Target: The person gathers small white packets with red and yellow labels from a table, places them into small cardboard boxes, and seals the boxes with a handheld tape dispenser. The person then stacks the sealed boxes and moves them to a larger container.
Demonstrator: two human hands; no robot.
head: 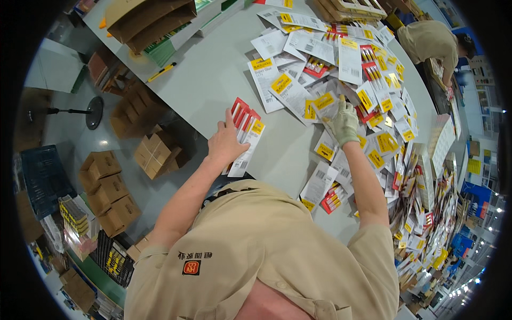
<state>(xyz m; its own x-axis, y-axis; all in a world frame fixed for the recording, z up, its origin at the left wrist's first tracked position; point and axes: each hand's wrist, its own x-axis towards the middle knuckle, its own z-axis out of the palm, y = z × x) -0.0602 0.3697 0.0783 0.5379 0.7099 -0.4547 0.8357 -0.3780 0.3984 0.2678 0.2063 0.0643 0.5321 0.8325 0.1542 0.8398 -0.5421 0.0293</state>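
Note:
My bare left hand [228, 140] is closed around a small stack of carded super glue packs [248, 138] at the table's near edge; their red and white fronts and one printed back show. My right hand [345, 122], in a pale glove, reaches into a large loose heap of the same carded packs [292, 94]. Its fingertips touch a pack with a yellow header [325, 102]; whether they grip it is hidden. Packs lie overlapping, some face up with red edges, others showing white backs. Several packs [319, 186] lie nearer my body, below the right forearm.
A yellow utility knife [162, 72] lies on the grey table [188, 100]. An open cardboard box [150, 24] and green-white cartons stand at the far left. Cardboard boxes [108, 192] sit on the floor at left. Another person [430, 42] bends over a bench at far right.

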